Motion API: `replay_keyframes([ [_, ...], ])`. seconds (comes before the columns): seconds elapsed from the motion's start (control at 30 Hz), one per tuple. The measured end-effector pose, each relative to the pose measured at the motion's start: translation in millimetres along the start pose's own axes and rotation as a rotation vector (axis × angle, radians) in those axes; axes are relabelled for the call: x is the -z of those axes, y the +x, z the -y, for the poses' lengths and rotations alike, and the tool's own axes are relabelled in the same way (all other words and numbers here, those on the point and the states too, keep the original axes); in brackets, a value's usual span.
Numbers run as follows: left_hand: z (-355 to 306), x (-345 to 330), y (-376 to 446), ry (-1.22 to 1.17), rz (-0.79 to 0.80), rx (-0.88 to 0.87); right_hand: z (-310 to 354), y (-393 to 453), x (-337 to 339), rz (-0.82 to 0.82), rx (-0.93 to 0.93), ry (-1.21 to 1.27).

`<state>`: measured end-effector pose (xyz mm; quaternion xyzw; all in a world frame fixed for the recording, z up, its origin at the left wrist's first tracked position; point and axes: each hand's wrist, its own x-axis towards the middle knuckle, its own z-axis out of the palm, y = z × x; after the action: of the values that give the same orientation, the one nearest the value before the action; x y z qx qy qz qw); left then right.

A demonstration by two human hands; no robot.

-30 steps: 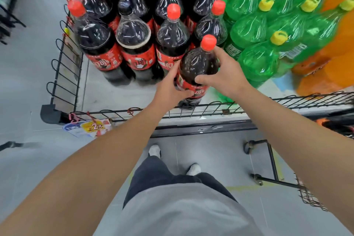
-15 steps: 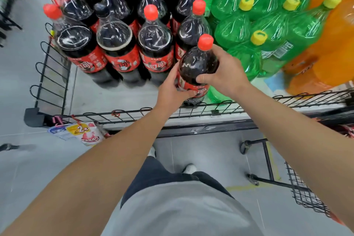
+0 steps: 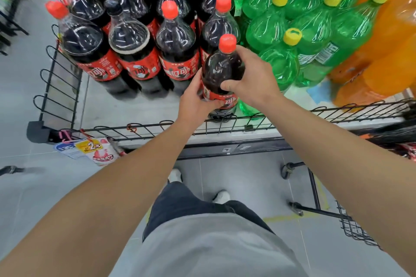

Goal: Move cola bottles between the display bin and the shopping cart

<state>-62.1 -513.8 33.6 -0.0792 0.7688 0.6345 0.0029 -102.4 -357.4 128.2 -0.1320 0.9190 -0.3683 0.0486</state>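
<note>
From the head camera, both hands hold one large clear plastic cola bottle with a red cap and red label (image 3: 221, 69), upright at the front edge of the black wire display bin (image 3: 225, 125). The right hand (image 3: 254, 81) wraps the dark shoulder of the bottle just below the cap, thumb on the near face, while the left hand (image 3: 195, 101) curls round the red label band lower down, its fingertips lying under the right thumb. Whether the base rests on the bin floor or hangs just above it is hard to tell, since the hands and the wire rail hide it. Full as it looks, this bottle should be heavy and its smooth wall a little slippery, so a two-point hold seems wise: one hand high at the shoulder, one low at the label or under the base. Behind the grip stand other red-capped cola bottles (image 3: 177, 47); to the right of it, green yellow-capped bottles (image 3: 281, 60). The wire shopping cart (image 3: 351, 225) sits low to the right, well apart.
</note>
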Motion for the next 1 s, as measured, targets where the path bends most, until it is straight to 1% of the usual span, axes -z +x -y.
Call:
replay_keyframes([
  [0.17,-9,1,-1,0.002,0.001,-0.016,-2,-2,-2,-0.034,-0.025,0.002],
  [0.33,-16,-4,-4,0.02,0.02,0.03,-4,-5,-2,-0.016,-0.05,-0.01],
  [0.47,-22,-2,-10,0.056,-0.02,0.083,1,-9,1,-0.04,-0.086,-0.054],
  [0.53,-32,-1,-19,0.094,-0.031,0.103,5,-15,7,-0.049,-0.086,-0.092],
  [0.67,-49,4,-44,0.213,-0.053,0.119,7,-41,19,0.008,-0.065,-0.154],
  [0.73,-58,7,-59,0.281,-0.046,0.094,8,-58,21,0.027,-0.055,-0.174],
  [0.8,-66,12,-75,0.379,-0.027,0.031,8,-78,22,0.047,-0.041,-0.211],
  [1.0,-74,24,-125,0.755,0.102,-0.19,2,-148,27,0.089,-0.001,-0.442],
])
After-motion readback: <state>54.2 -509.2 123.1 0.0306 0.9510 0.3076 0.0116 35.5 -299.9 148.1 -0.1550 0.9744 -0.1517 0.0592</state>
